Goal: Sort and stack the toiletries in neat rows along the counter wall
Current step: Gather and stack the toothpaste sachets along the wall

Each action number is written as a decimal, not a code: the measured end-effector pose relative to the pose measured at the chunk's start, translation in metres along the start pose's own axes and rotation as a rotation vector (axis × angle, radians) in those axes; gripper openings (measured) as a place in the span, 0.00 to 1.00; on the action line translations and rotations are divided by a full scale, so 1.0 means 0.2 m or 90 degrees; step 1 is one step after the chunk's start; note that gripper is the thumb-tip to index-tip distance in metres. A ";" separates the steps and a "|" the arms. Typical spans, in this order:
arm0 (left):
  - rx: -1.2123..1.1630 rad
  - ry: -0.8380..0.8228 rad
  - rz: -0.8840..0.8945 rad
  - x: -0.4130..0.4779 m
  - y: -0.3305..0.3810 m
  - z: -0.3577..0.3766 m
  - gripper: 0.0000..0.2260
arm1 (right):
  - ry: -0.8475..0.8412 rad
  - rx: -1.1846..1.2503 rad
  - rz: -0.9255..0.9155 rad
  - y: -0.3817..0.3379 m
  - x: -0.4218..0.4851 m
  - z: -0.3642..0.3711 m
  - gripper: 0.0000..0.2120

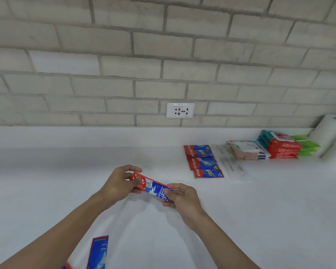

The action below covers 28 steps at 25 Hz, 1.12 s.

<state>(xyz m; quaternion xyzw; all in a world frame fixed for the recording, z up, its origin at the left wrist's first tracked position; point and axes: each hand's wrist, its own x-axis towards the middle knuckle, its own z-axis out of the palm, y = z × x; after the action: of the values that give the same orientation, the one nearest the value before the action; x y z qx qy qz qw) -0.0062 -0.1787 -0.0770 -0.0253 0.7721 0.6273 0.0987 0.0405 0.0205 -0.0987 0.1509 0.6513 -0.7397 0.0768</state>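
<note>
Both my hands hold one red and blue toothpaste packet point(151, 186) above the white counter point(260, 210). My left hand point(118, 185) grips its red end and my right hand point(179, 197) grips its blue end. A short row of three matching toothpaste packets point(202, 161) lies flat by the wall to the right. Beside that row lie clear wrapped packs point(231, 164), then a stack of pale pink wipe packs point(246, 150), a red and teal stack point(279, 145) and a green stack point(306, 145). Another blue toothpaste packet point(98, 253) lies at the near edge under my left forearm.
A white paper towel roll point(330, 136) stands at the far right against the brick wall. A white power socket point(180, 110) sits on the wall just above the counter's raised back ledge point(85, 135).
</note>
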 end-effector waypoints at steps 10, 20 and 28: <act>0.043 0.013 -0.013 0.25 0.12 0.49 0.08 | 0.148 -0.099 -0.016 -0.15 0.22 -0.50 0.09; 0.113 0.142 -0.076 0.52 0.17 0.85 0.15 | 0.212 -0.159 -0.080 -0.27 0.55 -0.80 0.07; 0.145 0.195 -0.083 0.71 0.19 1.00 0.04 | 0.217 -0.390 -0.159 -0.30 0.79 -0.90 0.05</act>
<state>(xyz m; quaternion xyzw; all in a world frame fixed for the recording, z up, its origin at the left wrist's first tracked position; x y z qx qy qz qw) -0.1273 0.0371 -0.1050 -0.1590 0.8407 0.5171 0.0226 -0.1044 0.2190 -0.1114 0.1614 0.8594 -0.4782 -0.0822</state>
